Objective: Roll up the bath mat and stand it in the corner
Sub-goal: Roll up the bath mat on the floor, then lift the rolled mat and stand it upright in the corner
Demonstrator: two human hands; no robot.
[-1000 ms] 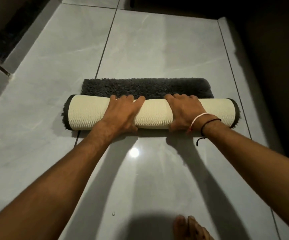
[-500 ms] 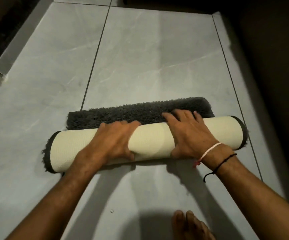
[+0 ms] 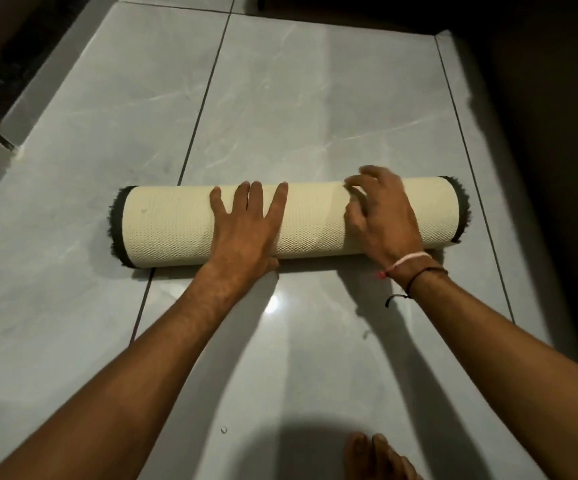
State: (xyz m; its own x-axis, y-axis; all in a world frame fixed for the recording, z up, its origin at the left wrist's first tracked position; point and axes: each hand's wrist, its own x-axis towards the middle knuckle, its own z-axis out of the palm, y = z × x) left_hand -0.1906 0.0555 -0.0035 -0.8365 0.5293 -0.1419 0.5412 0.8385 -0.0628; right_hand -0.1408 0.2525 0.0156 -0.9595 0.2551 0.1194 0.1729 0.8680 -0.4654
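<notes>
The bath mat [image 3: 183,225], a cream mesh-backed cylinder with dark grey pile showing at both ends, lies fully rolled on its side on the glossy grey tiled floor [image 3: 315,116], across a grout line. No flat mat remains beyond it.

Left hand [image 3: 246,233]: flat on top of the roll, 4 fingers spread, palm pressing down, thumb low on the near side. Right hand [image 3: 384,216]: resting on the roll toward its right end, fingers loosely curled and partly lifted; not closed on anything.

Judgement: the roll is light, soft and springy. The rubbery backing gives good friction, but the free edge is likely to unwind once pressure comes off. The thick pile lets the roll compress under a squeeze. Best hold: 1 hand wrapped around the middle over the seam, the other cupping an end while tipping it upright.

Standing it in the corner is not yet done; the dark corner [image 3: 453,32] lies at the far right.
</notes>
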